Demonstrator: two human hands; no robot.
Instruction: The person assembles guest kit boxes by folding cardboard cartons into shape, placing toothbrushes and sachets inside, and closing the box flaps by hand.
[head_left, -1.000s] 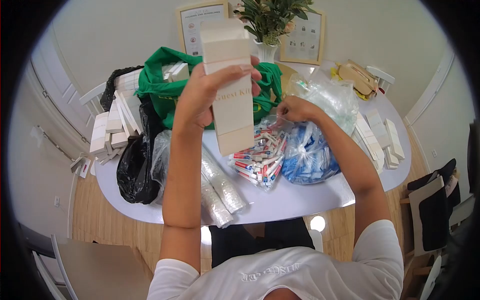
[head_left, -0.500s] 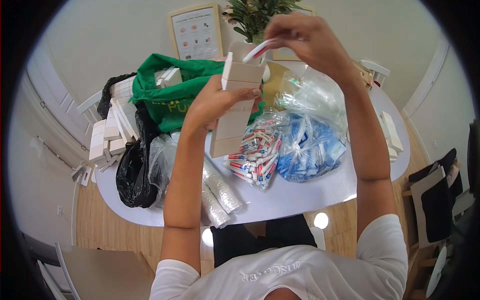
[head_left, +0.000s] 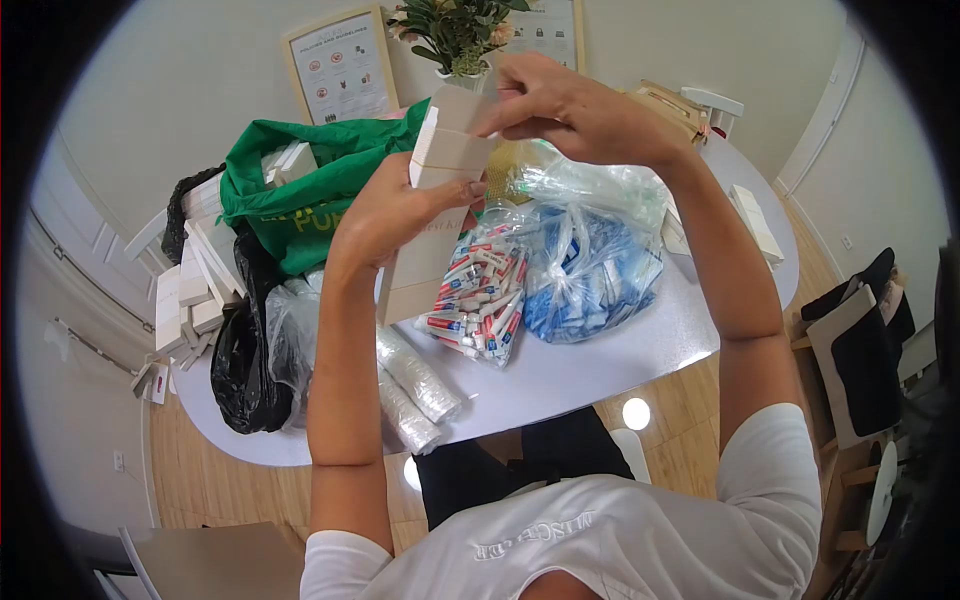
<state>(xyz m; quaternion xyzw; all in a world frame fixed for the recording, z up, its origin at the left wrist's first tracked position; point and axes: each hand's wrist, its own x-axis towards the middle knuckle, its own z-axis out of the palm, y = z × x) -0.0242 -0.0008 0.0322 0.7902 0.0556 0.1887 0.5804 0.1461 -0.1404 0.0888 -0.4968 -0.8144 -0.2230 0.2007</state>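
My left hand (head_left: 400, 215) is closed around a slim white cardboard box (head_left: 425, 250), which it holds tilted above the table. Faint lettering runs along the box, and its top end is open with a flap raised. At that open end is my right hand (head_left: 560, 105), its fingers bent and the fingertips against the box's upper edge. Whatever those fingers hold is hidden. Below the box lies a clear bag of small toothpaste tubes (head_left: 480, 305), beside a clear bag of blue-and-white packets (head_left: 590, 285).
A green bag (head_left: 300, 225) with white boxes inside stands at the left, near stacked white boxes (head_left: 195, 290) and a black plastic bag (head_left: 245, 370). Plastic-wrapped rolls (head_left: 415, 390) lie at the table's front edge. Behind are a plant (head_left: 450, 40) and a framed sign (head_left: 345, 70).
My right hand has come down to the box's open end. The red-and-white tube it held above the opening is out of sight. The camera view has shifted slightly.
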